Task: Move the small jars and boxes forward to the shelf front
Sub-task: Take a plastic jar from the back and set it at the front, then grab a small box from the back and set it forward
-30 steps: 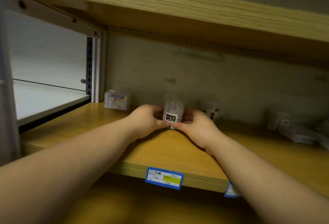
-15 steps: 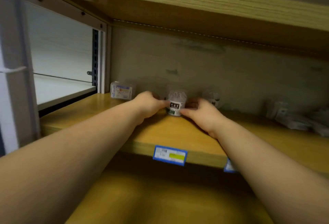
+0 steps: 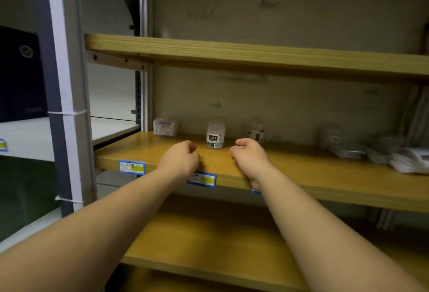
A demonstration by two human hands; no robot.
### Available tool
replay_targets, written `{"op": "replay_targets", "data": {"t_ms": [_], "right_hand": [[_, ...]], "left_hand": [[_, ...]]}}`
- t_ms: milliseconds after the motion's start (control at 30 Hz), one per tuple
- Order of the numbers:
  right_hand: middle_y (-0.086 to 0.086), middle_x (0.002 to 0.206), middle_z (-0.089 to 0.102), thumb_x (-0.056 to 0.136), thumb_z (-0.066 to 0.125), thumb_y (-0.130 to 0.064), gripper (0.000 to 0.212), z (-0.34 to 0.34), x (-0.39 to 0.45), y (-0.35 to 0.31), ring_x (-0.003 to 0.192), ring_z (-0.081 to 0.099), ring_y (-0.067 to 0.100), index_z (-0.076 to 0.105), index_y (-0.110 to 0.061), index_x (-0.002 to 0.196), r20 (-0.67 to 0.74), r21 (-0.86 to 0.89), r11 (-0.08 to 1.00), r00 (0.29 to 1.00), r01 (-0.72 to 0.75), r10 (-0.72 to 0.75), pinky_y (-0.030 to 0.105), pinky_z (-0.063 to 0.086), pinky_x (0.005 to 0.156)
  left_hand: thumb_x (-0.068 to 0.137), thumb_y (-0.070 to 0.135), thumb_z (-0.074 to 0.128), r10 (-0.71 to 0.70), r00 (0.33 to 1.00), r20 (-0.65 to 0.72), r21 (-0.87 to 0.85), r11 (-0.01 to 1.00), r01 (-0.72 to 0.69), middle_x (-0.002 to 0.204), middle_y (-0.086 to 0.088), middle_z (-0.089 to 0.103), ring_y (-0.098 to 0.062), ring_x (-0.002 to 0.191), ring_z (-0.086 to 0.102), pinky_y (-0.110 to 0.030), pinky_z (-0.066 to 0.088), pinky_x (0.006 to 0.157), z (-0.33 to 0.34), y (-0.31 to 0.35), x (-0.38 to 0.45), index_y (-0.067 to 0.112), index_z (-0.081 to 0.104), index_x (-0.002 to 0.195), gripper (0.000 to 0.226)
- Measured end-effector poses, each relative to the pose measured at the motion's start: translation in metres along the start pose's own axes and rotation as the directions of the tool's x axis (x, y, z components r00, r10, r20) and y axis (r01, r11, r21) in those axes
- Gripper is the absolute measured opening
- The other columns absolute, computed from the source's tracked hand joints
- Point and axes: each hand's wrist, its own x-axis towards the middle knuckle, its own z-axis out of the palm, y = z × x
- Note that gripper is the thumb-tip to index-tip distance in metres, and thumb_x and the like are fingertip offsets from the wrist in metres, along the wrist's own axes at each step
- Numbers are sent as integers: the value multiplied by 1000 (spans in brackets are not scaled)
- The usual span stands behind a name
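A small clear jar with a black label (image 3: 216,135) stands upright on the wooden shelf (image 3: 301,171), about midway between back wall and front edge. My left hand (image 3: 180,159) hovers just left of it and nearer to me, fingers curled, holding nothing. My right hand (image 3: 249,156) is on the jar's right, also curled and empty. Neither hand touches the jar. A small clear box (image 3: 164,127) sits at the back left by the upright. A second small jar (image 3: 255,132) stands against the back wall to the right.
More small packets and boxes (image 3: 371,150) lie at the back right of the shelf. Blue and yellow price tags (image 3: 202,179) hang on the front edge. Another wooden shelf (image 3: 232,52) runs above, one below. A grey metal upright (image 3: 67,82) stands at left.
Both hands let go of the labelled jar and drew back toward the shelf front. The view pulled back and up, showing more of the rack.
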Motion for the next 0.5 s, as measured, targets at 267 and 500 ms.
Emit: {"op": "replay_targets", "data": {"t_ms": [267, 500], "right_hand": [[-1, 127, 63, 98, 53, -17, 40, 3, -6, -5, 101, 57, 11, 55, -17, 137, -77, 48, 999, 997, 22, -18, 22, 45, 80], [8, 127, 65, 97, 57, -2, 41, -49, -15, 4, 111, 64, 18, 52, -10, 137, -159, 415, 909, 981, -39, 114, 34, 51, 103]], "left_hand": [[97, 31, 54, -18, 1000, 12, -44, 999, 19, 117, -4, 65, -22, 103, 62, -44, 55, 92, 6, 5, 9, 19, 56, 133, 38], [92, 25, 54, 148, 969, -196, -205, 961, -188, 98, 2, 68, -21, 89, 64, -39, 56, 82, 28, 32, -4, 26, 64, 106, 17]]}}
